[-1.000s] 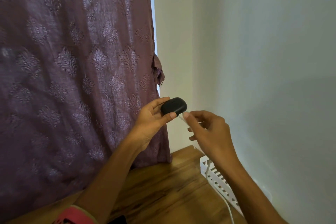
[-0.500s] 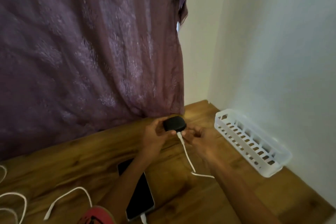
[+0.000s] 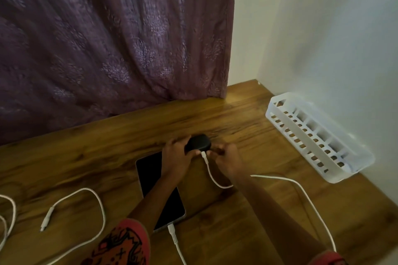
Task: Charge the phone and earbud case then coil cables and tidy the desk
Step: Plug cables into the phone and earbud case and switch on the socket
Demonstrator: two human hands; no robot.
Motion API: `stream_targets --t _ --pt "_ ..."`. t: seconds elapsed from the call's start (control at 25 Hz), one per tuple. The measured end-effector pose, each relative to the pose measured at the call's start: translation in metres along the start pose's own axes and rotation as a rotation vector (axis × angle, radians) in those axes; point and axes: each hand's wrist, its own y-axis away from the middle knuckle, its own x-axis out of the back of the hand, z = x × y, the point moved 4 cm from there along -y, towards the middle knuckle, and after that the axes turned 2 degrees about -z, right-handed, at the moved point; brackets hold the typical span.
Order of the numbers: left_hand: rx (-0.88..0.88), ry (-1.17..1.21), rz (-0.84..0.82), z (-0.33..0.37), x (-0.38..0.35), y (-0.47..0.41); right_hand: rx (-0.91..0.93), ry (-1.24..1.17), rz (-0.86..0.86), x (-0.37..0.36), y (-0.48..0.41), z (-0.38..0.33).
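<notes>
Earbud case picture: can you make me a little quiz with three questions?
1. True or false: the phone has a white plug in its near end.
2. Which hand grips the earbud case? A: left hand. B: right hand.
3. Fill in: the white basket stands against the ____.
Key: 1 true. 2 A; the right hand pinches the charging cable at the case. 3 wall.
</notes>
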Motion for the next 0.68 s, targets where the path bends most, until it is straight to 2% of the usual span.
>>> stream_targets --t 0.2,0.36,0.56,0.68 --pt "-0.008 -0.02 -0.005 0.002 0.0 0.002 0.013 0.026 0.046 -0.003 0.004 -0.001" --pt "-0.093 -0.016 -0.012 0.02 0.003 0.019 0.042 -0.071 0.16 0.008 0.024 -0.01" --pt "-0.417 -0.032 -0.012 0.08 -0.017 0.067 0.192 -0.146 0.423 0.046 0.082 -0.008" --pt "-0.693 -0.018 -0.05 0.125 -0.045 0.111 0.262 -0.097 0.633 0.083 0.133 0.014"
